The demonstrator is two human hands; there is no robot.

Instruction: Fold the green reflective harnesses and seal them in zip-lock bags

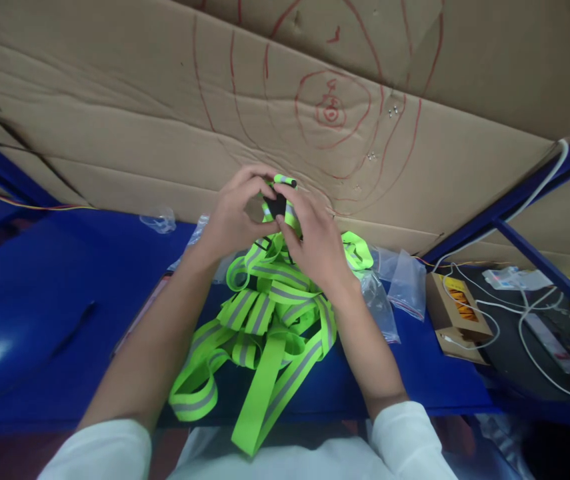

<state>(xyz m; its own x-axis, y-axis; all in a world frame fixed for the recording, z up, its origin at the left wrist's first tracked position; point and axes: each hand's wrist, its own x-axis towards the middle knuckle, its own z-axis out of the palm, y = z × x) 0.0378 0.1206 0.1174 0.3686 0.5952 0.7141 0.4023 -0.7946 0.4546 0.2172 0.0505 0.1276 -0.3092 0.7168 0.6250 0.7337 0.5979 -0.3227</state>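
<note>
A tangle of neon-yellow reflective straps (265, 307) with grey stripes lies heaped in front of me, one loop hanging over the table's front edge. At its far end, a small flat black piece (278, 205) on the straps is raised between my hands. My left hand (237, 213) pinches its left side with thumb and fingers. From the right, my right hand (317, 233) grips the same piece, thumb below and index finger above. Its exact kind is not clear. A rolled strap end (285, 180) sticks up just beyond the fingertips.
Blue table (39, 320) under the straps. Clear plastic bags (407, 287) lie right of the heap, and a crumpled one (159, 220) at left. Behind stands a cardboard panel (139, 127) with red rings. An open carton (457, 313) and white cables (525, 313) are at right.
</note>
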